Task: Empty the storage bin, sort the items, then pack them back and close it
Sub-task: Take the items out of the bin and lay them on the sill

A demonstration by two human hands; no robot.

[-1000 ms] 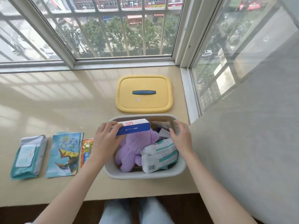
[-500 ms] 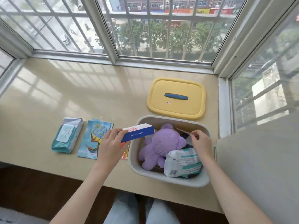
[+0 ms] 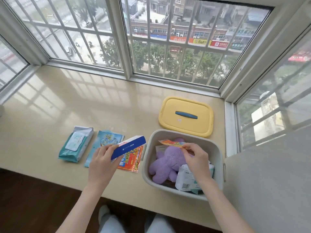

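On the window ledge [image 3: 67, 101], near its front edge and close to the right wall, I see the storage bin [image 3: 145, 167] standing upright and open. Its yellow lid [image 3: 185, 126], with a blue handle on top, lies flat just behind the bin. I cannot tell whether it touches the rear rim.

State of the hands:
- The left hand [image 3: 102, 158] grips the near end of a blue and white box [image 3: 129, 146]. The box is tilted with its far end raised. It is held just left of the bin, above a red and orange packet [image 3: 131, 159] that lies flat on the ledge just beside the bin's left wall.
- The right hand [image 3: 196, 157] is over the bin. It pinches the right end of an orange sachet [image 3: 171, 143] between thumb and forefinger. The sachet hangs above a purple plush toy [image 3: 166, 163].

Contents of the bin, as far as I can read them: the plush toy lies in the middle, and a white and teal pack [image 3: 186, 180] rests in the near right corner, partly under the right wrist.

Left of the red and orange packet, in one row, I note a blue foil packet [image 3: 107, 137] and then a teal pack of wet wipes [image 3: 76, 143]. Both lie flat, with a gap between them
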